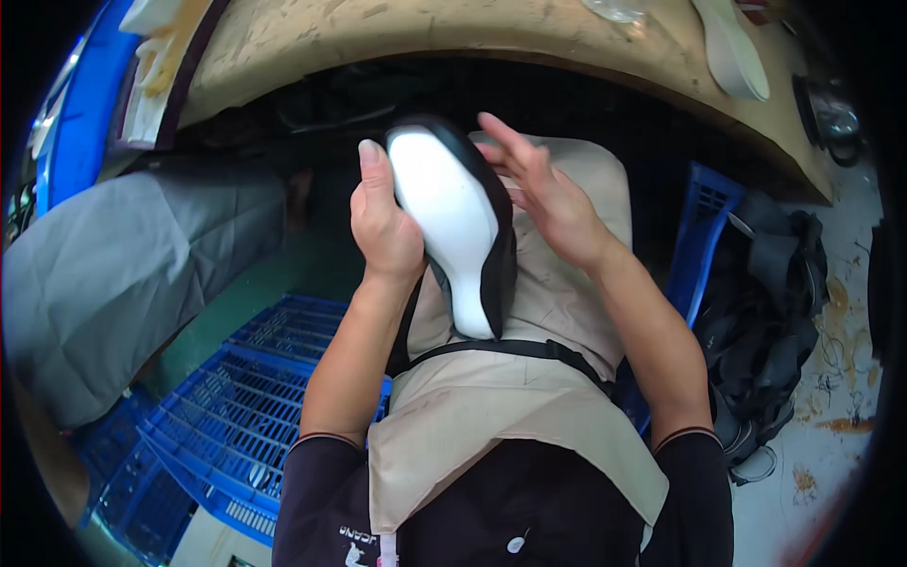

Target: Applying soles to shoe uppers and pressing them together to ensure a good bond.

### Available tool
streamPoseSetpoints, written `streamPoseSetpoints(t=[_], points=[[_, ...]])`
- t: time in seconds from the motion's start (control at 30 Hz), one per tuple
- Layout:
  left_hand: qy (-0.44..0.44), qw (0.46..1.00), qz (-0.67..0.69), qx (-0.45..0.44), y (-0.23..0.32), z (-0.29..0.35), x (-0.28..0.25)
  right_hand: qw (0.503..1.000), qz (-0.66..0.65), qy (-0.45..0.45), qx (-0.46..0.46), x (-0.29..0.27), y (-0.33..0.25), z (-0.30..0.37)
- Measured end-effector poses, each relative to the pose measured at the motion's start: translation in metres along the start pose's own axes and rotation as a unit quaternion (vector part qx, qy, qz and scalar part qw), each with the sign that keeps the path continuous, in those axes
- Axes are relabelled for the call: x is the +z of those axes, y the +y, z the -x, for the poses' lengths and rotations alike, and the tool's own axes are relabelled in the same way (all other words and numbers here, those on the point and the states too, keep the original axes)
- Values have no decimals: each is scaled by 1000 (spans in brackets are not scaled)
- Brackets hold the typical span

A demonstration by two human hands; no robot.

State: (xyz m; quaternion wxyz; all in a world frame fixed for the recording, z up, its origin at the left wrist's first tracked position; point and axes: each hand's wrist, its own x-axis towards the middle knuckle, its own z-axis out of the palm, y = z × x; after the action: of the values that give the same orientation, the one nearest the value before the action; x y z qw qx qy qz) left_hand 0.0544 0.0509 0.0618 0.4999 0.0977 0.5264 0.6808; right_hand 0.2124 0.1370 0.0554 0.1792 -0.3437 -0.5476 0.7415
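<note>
Above my lap, a black shoe (504,274) with a smooth white, sole-shaped underside (439,189) is tilted with the underside facing up. The broad toe end points away from me and the narrow heel end lies near my waist. My left hand (387,217) clasps its left edge, thumb upright along the side and the other fingers hidden behind it. Beside the right edge is my right hand (557,203), with its fingers apart. Some of its fingertips are close to the black side; whether they touch it I cannot tell.
A worn wooden table (453,33) curves across the front, with a pale sole (732,57) at its right. Blue plastic crates (236,406) stand left; another blue crate (699,227) is right, by a dark heap (770,312). A person in a grey apron (142,274) sits at left.
</note>
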Motion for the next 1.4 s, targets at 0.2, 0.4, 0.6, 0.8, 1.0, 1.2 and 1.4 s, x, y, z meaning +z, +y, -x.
streamPoseSetpoints(t=[0.2,0.4,0.6,0.8,1.0,1.2,1.4], points=[[43,991,-114,62,-3,-2,12,941,184,-179,219,-10,-62,-46],[91,967,-229,56,-31,-1,-29,835,467,-158,244,25,-49,-44],[83,987,-134,-34,-28,-4,-34,928,330,118,-129,42,65,21],[-100,981,-152,69,-17,7,-43,950,293,27,-107,27,37,40],[-211,966,-119,91,22,28,-3,913,349,-27,-209,8,-91,11],[-323,931,-133,105,72,13,-28,829,391,-153,-370,25,-122,-8],[-364,898,-237,77,152,4,-2,988,76,-93,-92,28,-163,8]])
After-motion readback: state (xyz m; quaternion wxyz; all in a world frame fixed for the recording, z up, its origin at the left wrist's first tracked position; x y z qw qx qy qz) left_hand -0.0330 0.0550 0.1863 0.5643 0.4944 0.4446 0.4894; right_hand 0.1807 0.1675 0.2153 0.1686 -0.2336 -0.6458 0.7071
